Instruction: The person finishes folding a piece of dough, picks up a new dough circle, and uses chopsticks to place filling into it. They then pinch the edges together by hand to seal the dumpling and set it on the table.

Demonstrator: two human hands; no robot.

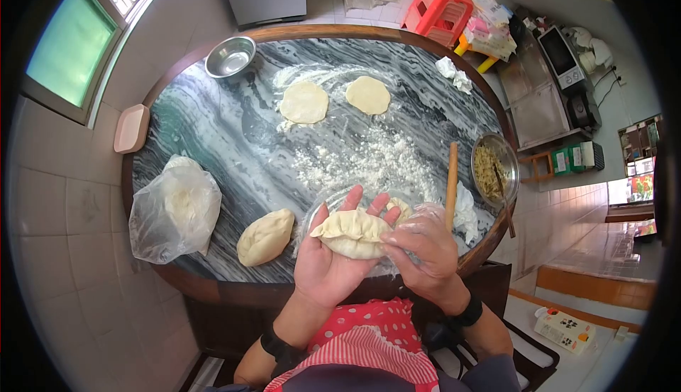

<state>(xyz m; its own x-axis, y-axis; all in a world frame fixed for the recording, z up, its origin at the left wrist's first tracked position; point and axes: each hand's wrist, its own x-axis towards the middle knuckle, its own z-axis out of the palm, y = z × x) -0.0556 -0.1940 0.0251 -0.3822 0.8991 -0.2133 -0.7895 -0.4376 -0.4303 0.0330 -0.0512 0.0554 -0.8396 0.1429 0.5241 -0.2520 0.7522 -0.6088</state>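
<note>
A large pleated dumpling (351, 234) lies across the palm and fingers of my left hand (326, 271), which is spread open under it. The fingers of my right hand (425, 250) pinch the dumpling's right end. Behind my hands, partly hidden, is another piece of dough (399, 210) near loose flour (365, 165). Two flat dough rounds, one (304, 102) left of the other (368, 95), lie farther back. An oval dough piece (266, 237) rests to the left of my hands.
On the marble table (234, 136) are a plastic bag with dough (177, 211), a metal bowl (230, 57), a rolling pin (452, 179), a bowl of filling (493, 172) and crumpled tissue (454, 74). A pink container (132, 128) is at the left edge. Red stools (438, 10) stand beyond.
</note>
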